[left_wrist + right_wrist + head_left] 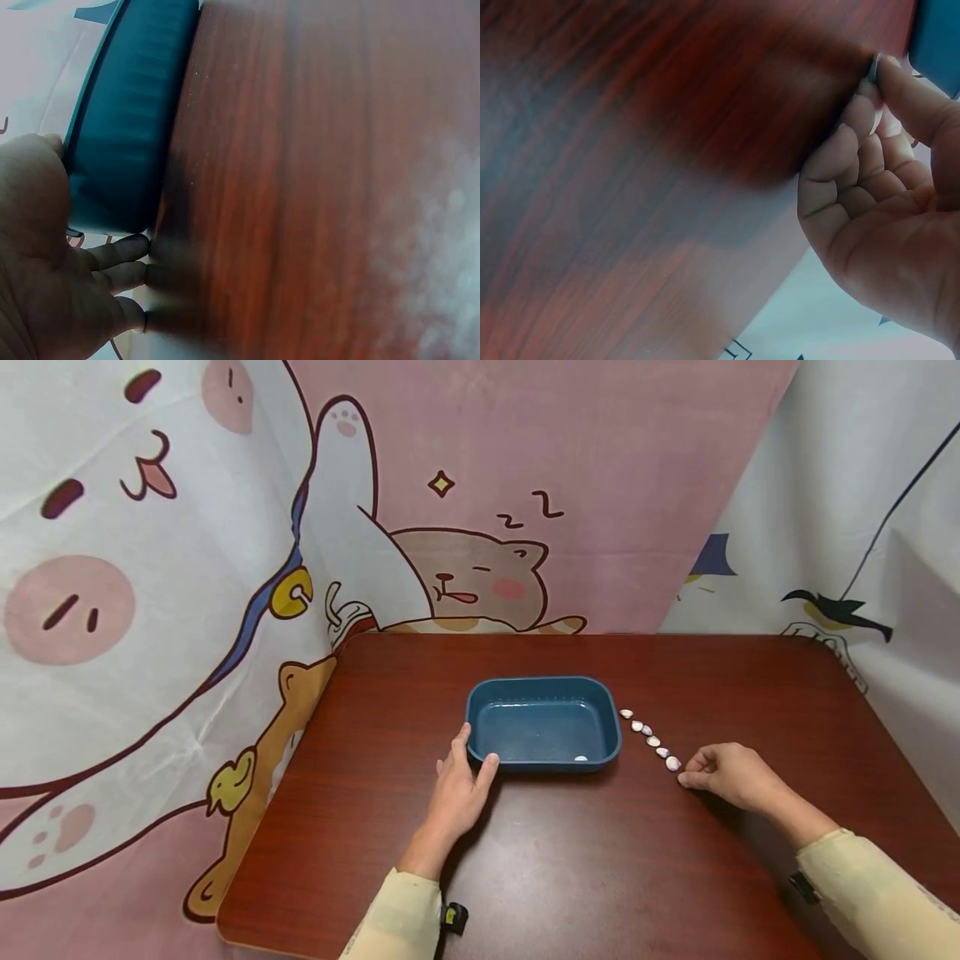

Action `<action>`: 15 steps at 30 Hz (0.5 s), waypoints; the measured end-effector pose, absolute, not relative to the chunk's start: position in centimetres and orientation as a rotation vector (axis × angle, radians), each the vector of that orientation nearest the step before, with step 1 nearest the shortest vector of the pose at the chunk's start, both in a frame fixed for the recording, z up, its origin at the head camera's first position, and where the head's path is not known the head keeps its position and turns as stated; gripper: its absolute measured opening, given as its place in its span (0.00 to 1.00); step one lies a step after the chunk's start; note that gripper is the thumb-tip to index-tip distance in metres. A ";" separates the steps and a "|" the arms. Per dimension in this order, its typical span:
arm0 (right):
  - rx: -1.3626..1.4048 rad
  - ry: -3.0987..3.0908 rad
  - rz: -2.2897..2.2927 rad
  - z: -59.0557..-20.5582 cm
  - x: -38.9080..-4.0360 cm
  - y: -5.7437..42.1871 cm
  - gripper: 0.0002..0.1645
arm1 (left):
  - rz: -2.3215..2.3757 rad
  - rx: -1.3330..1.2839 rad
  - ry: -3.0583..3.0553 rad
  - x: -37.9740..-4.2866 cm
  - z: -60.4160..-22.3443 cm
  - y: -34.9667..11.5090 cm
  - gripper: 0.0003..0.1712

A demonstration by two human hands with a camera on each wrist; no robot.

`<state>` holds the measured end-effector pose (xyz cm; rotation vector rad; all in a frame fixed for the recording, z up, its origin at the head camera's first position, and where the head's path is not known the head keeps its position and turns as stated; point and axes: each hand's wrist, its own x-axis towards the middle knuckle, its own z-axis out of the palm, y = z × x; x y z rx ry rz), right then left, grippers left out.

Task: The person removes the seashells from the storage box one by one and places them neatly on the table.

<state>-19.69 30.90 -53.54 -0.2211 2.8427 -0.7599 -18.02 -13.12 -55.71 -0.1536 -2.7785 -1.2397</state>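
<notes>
A blue rectangular tray [543,766] stands on the table, with one small pale seashell [581,758] inside by its near wall. My left hand [456,789] rests against the tray's near left corner, thumb at the front wall and fingers spread along the left side. In the left wrist view, several fingertips [131,249] touch down beside the tray wall [124,127]. My right hand [731,774] pinches a small shell [874,67] between thumb and index finger, low over the table. Just left of it, several whitish shells [653,741] form a slanting row.
The reddish-brown wooden table [570,860] has its far edge against a hanging cartoon-print cloth [600,468]. More of that cloth [247,710] hangs along the left side. A white cloth with a bird print [847,610] hangs at the right.
</notes>
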 end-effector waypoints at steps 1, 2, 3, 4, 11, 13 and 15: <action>-0.222 2.845 -0.761 -53.5 -19.7 30.9 0.14 | -1.249 -0.132 -2.799 -17.9 -55.2 -13.0 0.47; -0.221 2.844 -0.764 -53.5 -19.7 31.0 0.14 | -1.252 -0.116 -2.815 -17.9 -55.2 -13.0 0.46; -0.219 2.842 -0.767 -53.5 -19.7 31.0 0.14 | -1.245 -0.103 -2.834 -17.9 -55.1 -13.0 0.46; -0.216 2.838 -0.772 -53.5 -19.7 31.0 0.14 | -1.238 -0.090 -2.848 -18.0 -55.0 -13.0 0.45; -0.128 2.753 -0.856 -53.3 -19.6 31.6 0.21 | -1.212 -0.082 -2.853 -18.0 -54.9 -12.8 0.45; -0.108 2.732 -0.877 -53.3 -19.6 31.8 0.22 | -1.217 -0.087 -2.841 -18.0 -55.1 -12.8 0.46; -0.093 2.714 -0.890 -53.3 -19.7 31.8 0.23 | -1.240 -0.102 -2.807 -18.1 -55.4 -12.9 0.46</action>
